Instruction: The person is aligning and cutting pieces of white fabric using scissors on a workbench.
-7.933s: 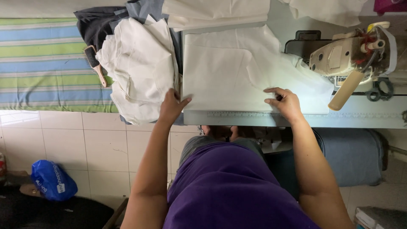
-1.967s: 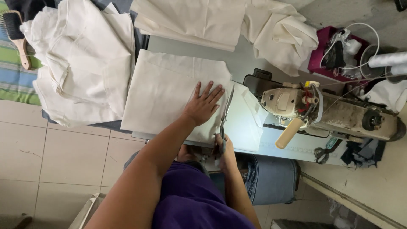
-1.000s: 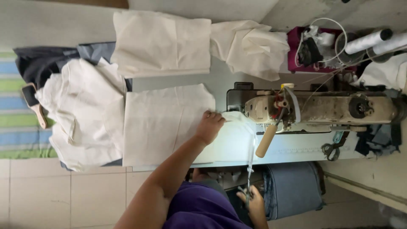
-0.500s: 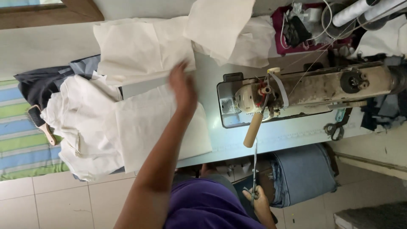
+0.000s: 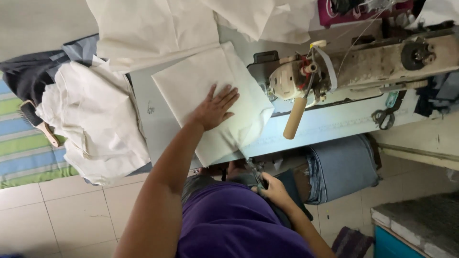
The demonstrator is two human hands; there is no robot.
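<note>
Striped cover: green, blue and white striped cloth (image 5: 21, 153) past the tabletop's left end, a wooden-handled brush (image 5: 37, 123) lying on it.
Heap: pile of loose cream fabric pieces (image 5: 95, 124) draped over the tabletop's left edge, dark grey cloth (image 5: 33, 79) behind it.
Tabletop: pale grey sewing tabletop (image 5: 153, 124), bare strip showing between the heap and the folded piece.
Folded piece: flat folded cream fabric rectangle (image 5: 201, 91), set askew on the tabletop, its lower corner hanging over the near edge, its right corner just beside the machine head.
Left hand (image 5: 213, 109): palm down, fingers spread apart, pressing flat on the folded piece near its middle; grips nothing.
Right hand (image 5: 273, 186): below the tabletop's near edge, over the lap, curled closed around small dark-handled scissors (image 5: 256, 174), blades pointing up towards the fabric's hanging corner.
Far edge: larger cream fabric sheets (image 5: 158, 28) bunched along the back.
Machine: worn beige industrial sewing machine (image 5: 363, 64) on the right half of the tabletop, wooden handle (image 5: 294, 119) slanting down from its head.
Under the right end: blue denim roll (image 5: 339, 167).
</note>
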